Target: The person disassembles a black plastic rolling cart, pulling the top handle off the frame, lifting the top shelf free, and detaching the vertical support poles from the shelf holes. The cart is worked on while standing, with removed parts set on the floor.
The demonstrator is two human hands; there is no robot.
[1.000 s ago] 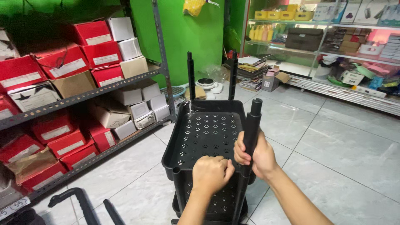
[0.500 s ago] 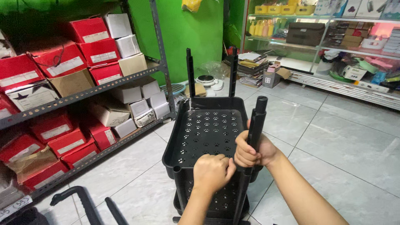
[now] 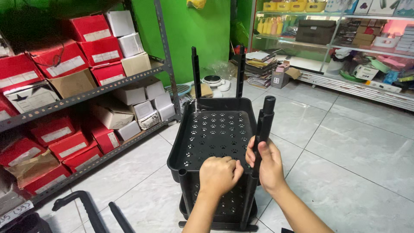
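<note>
Black perforated tray (image 3: 215,131) of a tiered plastic cart is seen on the tiled floor (image 3: 345,142), near centre, with a lower tray beneath it. Two thin black posts (image 3: 195,73) stand upright at its far corners.

Risk, as judged: the near-right pole (image 3: 262,129) looks slightly tilted, and whether it is fully seated in its corner socket cannot be told, as the joint is hidden behind the hands. If it is pushed down off-axis, it could jam or pop out, and the light tray could tip toward the near side. Fingers close to the rim could be pinched.

Grip: the right hand (image 3: 266,162) is wrapped around the pole at about rim height, fingers closed on it, thumb up along the shaft. The left hand (image 3: 220,174) is curled into a loose fist and rests on the tray's near rim, just beside the right hand; nothing separate appears to be held in it.

Shelving with red and white boxes (image 3: 64,64) stands at left; stocked shelves (image 3: 358,39) at far right.
</note>
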